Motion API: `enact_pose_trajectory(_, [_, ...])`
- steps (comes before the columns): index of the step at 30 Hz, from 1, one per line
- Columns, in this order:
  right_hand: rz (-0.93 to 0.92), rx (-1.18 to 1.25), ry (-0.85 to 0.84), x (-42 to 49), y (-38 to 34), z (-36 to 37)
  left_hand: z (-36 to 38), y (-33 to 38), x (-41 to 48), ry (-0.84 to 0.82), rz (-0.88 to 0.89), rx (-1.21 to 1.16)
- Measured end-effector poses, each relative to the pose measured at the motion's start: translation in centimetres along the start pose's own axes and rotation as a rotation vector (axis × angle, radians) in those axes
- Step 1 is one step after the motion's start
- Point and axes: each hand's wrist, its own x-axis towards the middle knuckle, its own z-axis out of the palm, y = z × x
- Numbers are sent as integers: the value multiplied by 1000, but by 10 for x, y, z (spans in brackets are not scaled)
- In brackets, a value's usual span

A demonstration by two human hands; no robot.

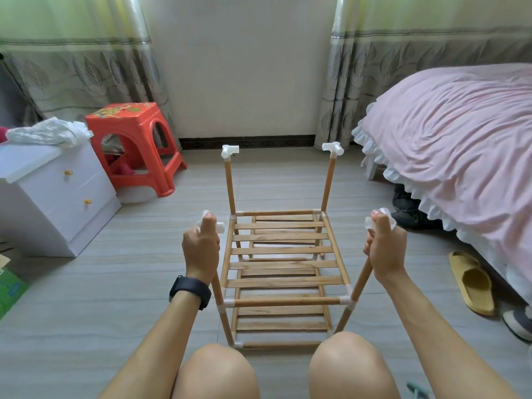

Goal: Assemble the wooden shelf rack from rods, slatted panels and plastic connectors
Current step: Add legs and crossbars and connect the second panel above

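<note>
Our left hand (201, 249), a black watch (190, 290) on its wrist, is clenched around the near-left rod (217, 287) of the half-built rack. The thumb lies up against the white left connector (220, 227) that caps the rod. Our right hand (384, 246) grips the near-right rod (362, 279) in the same way, thumb pressed on the right connector (385, 211) at the top.

Between the hands sits the rack's upper slatted panel (283, 250), framed by rods that meet in white plastic joints at the corners. A lower slatted panel (282, 315) shows through the gaps beneath it, close to the floor (115, 298). At the back, the far-left rod (229, 182) and the far-right rod (328, 182) stand up from the frame. One carries the far-left connector (229, 151) and the other the far-right connector (333, 148), and neither is touched. The rack stands on grey floor tiles just ahead of our bare knees (216, 370).

To the left, a red plastic stool (138, 145) stands beside a white cabinet (57, 197) with two drawers, and a crumpled plastic bag (49, 132) lies on the cabinet's top. To the right, a bed (449, 133) with a pink cover and a white frill runs along the edge of the room. A yellow slipper (472, 283) lies on the floor near it, and dark shoes (411, 208) sit half under it. Leaf-patterned curtains (86, 67) hang on either side of a plain wall (244, 67) behind the rack.
</note>
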Motion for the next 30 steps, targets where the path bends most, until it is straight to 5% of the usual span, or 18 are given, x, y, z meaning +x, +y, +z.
enact_pose_trajectory(13, [-76,-109,-79,-20,-7,-12,-29,-10,-7,-204,114,99])
enact_pose_trajectory(26, [-41,-172,-131,-26,8,-16,-39,-25,-12,-364,38,135])
enact_pose_trajectory(30, [45,-439,48,-70,59,-34,-63,-71,-31,-439,-71,357])
